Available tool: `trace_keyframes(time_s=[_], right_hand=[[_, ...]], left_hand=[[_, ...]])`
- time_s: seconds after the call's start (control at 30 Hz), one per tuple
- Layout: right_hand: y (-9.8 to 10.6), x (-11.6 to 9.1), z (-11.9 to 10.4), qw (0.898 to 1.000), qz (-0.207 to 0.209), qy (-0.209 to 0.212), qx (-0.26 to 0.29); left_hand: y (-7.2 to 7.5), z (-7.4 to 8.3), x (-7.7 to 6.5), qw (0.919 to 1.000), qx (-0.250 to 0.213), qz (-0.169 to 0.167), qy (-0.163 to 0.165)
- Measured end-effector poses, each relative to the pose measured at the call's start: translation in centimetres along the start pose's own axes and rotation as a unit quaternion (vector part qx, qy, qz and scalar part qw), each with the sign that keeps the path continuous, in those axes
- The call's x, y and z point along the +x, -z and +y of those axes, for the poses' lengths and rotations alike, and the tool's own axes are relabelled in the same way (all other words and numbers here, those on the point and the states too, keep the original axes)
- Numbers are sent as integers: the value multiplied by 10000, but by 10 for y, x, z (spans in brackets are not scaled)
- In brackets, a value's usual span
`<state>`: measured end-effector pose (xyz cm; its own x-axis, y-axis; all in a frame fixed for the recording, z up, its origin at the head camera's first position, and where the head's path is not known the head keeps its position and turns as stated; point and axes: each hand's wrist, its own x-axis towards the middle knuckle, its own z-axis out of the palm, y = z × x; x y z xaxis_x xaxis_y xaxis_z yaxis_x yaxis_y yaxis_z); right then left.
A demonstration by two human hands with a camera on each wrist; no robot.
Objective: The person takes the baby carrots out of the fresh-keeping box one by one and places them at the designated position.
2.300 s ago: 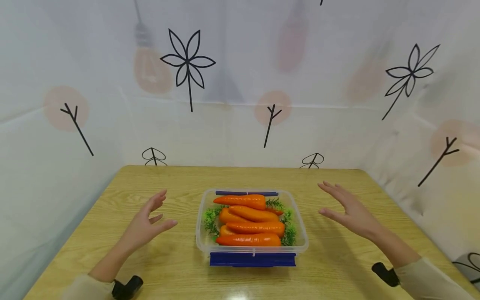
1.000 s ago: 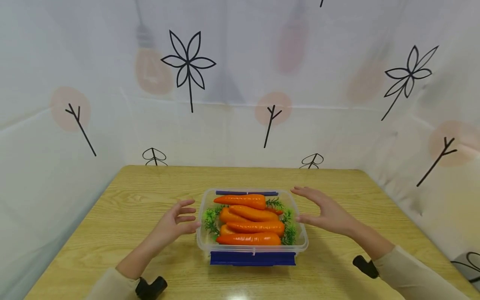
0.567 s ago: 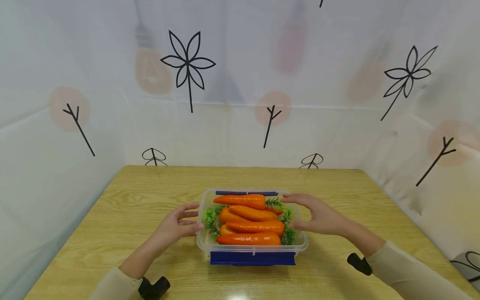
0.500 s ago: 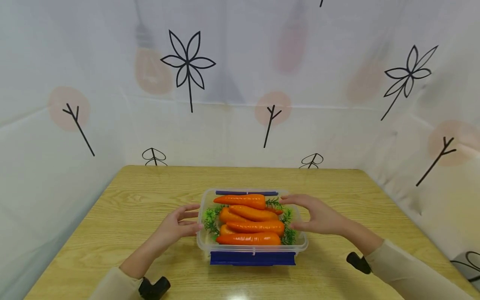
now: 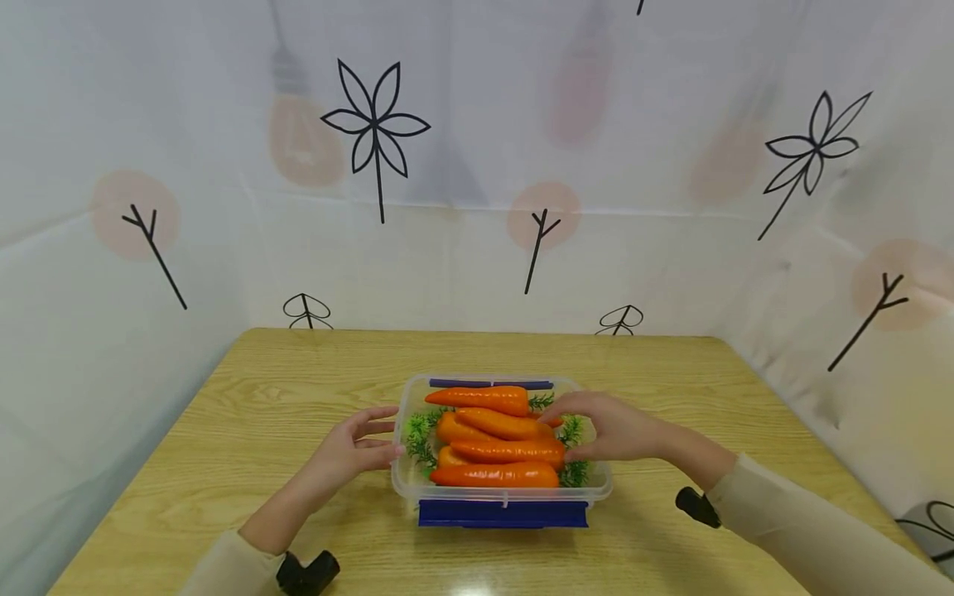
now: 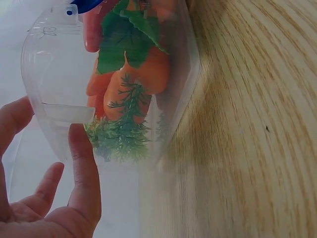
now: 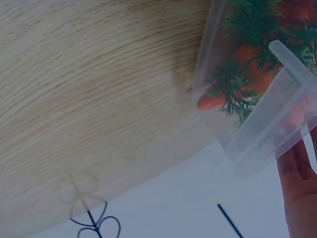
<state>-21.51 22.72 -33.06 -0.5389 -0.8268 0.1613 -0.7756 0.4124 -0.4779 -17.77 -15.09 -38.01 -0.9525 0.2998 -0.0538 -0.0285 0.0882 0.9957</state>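
A clear plastic food container [image 5: 407, 487] with blue latches stands mid-table. Several orange carrots [image 5: 498, 474] lie stacked in it, with green leafy sprigs [image 5: 419, 434] at the ends. My left hand [image 5: 344, 447] touches the container's left side with its fingers spread; in the left wrist view a fingertip [image 6: 78, 133] meets the clear side flap. Above the right end of the container hovers my right hand [image 5: 614, 426], thumb and index finger apart around the thick ends of the middle carrots. The right wrist view has part of this hand [image 7: 299, 198] behind the container wall.
The wooden table [image 5: 298, 364] extends around the container on all sides. A white curtain [image 5: 477, 273] with flower and twig drawings hangs behind and at both sides. Black cameras [image 5: 307, 571] sit on both wrists. A dark cable-like line [image 5: 932, 526] shows at far right.
Both hands have come inward from either side of the container. My left has settled at its left wall; my right has moved leftward over the carrots' ends. The container has stayed in place.
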Motion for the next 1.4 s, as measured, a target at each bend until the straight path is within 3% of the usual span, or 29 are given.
trace_keyframes(time_s=[0.37, 0.67, 0.9, 1.13, 1.4], right_hand=[[-5, 10, 1, 9981, -617, -42, 37], [-5, 22, 1, 9923, -1222, 164, -69], [-3, 32, -3, 9850, -1693, -164, -287], [-5, 35, -7, 9813, -1785, -700, -136], [-3, 37, -11, 9831, -1694, -649, -232]], left_hand=[[-1, 1, -1, 10000, -85, 23, 21], [-1, -1, -1, 9999, -116, 83, 70], [-1, -3, 0, 9999, -82, 72, 31], [-1, -3, 0, 9999, -143, 3, 40], [0, -2, 0, 9999, -152, 23, 20]])
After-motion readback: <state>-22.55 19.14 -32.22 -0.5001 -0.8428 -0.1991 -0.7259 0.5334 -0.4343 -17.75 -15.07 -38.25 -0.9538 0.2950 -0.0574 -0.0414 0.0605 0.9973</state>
